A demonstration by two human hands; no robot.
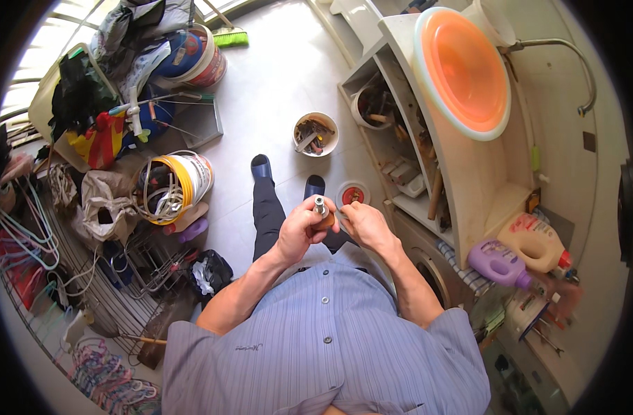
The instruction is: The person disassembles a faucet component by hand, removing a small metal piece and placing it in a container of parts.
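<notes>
Gripping a metal-tipped piece (320, 207) with a brownish-orange body, a person's left hand (296, 233) closed firmly around it in the head view, its silvery end pointing up, near the middle of the frame and just above the waist. The right hand (368, 226) was just beside it, fingers bent inward — whether they pinched anything could not be told, their tips being partly hidden.

Below the hands, the person wore a blue striped shirt (288, 325), dark trousers (266, 214) and dark slippers (261, 168), standing on a pale tiled floor (271, 90). Ahead of the feet sat a white bucket (315, 153) of mixed hardware; near the right hand was a small white tub (340, 198) with red contents.

To the left, a yellow-rimmed bucket (204, 178) held pale hose, near a black plastic bag (212, 272), while a green-bristled broom (232, 39) lay farther off. To the right stood a pale shelf unit (444, 155) packed with tools and containers, an orange basin (463, 72) with a white rim above it. A purple bottle (496, 259) and a cream bottle (531, 242) leaned close together — both with handles — at the counter's near end.
</notes>
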